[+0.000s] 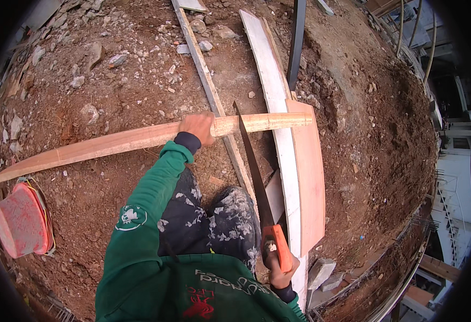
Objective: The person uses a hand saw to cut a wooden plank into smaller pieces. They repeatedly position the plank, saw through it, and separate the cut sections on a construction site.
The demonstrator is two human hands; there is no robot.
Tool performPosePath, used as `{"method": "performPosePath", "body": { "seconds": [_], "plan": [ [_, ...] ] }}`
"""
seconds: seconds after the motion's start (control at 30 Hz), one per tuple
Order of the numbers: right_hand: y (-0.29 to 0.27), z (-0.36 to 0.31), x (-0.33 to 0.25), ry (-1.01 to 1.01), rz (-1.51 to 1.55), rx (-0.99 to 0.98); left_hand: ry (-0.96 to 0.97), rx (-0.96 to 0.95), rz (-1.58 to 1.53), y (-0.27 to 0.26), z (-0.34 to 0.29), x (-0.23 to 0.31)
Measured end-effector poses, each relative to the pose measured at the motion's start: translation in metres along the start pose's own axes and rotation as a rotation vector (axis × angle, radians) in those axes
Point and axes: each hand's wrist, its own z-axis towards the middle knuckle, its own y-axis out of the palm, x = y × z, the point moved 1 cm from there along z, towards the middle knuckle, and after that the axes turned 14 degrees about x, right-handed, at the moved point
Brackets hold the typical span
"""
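Note:
A long reddish timber batten lies crosswise in front of me. My left hand is closed over it from above, a little right of its middle, and the fingers on the far side are partly hidden. In my right hand is the orange handle of a handsaw, low and to the right. The saw's dark blade points away from me, with its tip just past the batten. Its edge crosses the batten to the right of my left hand; whether it has cut into the wood, I cannot tell.
Under the batten run a narrow plank, a long white board and a plywood sheet. A dark metal post stands beyond them. An overturned red bucket sits at left. Rubble and broken blocks lie on the soil.

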Motion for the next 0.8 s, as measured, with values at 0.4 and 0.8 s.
{"method": "performPosePath", "body": {
  "seconds": [0.4,0.8],
  "plan": [
    [0.015,0.018,-0.002,-0.047,0.095,0.004,-0.031,-0.055,-0.011,0.007,0.003,-0.008],
    [0.012,0.003,-0.017,0.022,0.098,0.037,0.051,-0.032,-0.017,0.017,-0.008,-0.001]
  ]
}}
